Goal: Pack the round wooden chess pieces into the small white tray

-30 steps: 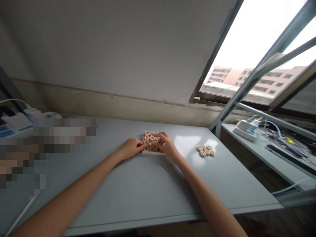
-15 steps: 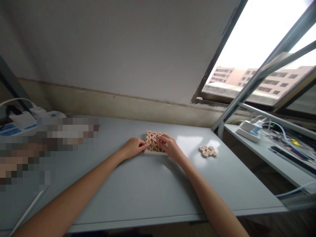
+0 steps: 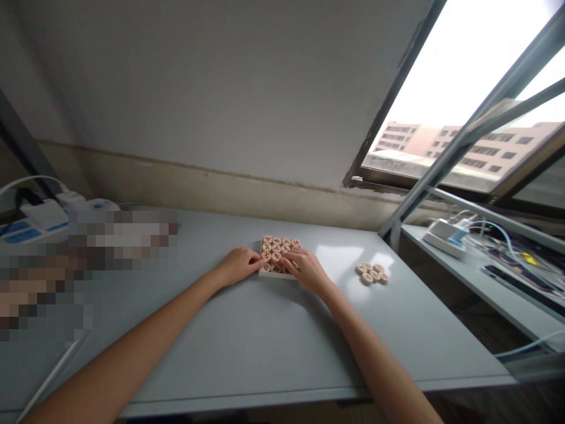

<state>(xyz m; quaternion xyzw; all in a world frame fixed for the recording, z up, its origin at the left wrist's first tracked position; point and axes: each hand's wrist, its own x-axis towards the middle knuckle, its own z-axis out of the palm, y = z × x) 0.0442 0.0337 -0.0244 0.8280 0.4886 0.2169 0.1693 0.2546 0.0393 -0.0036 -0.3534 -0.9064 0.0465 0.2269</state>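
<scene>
A shallow box (image 3: 280,275) holds rows of round xiangqi pieces (image 3: 276,248) with red characters. At its left side is my left hand (image 3: 238,265), thumb and forefinger closed on the edge near the front corner. Across the right part of the box lies my right hand (image 3: 308,270), palm down. Its fingers are stretched out and rest over the pieces, with the thumb apart near the front row. The hand hides several pieces on that side. More loose xiangqi pieces (image 3: 372,273) lie in a cluster on the table to the right.
The grey table (image 3: 247,341) runs up to the wall (image 3: 242,185). A blurred-out area (image 3: 128,235) and a power strip (image 3: 33,227) are at the left. Beyond a metal post (image 3: 396,235) at the right, another surface carries a charger strip (image 3: 445,235) and cables.
My right hand has lowered slightly toward the front of the box, its fingers flatter, uncovering pieces in the back right. My left hand stays at the box edge.
</scene>
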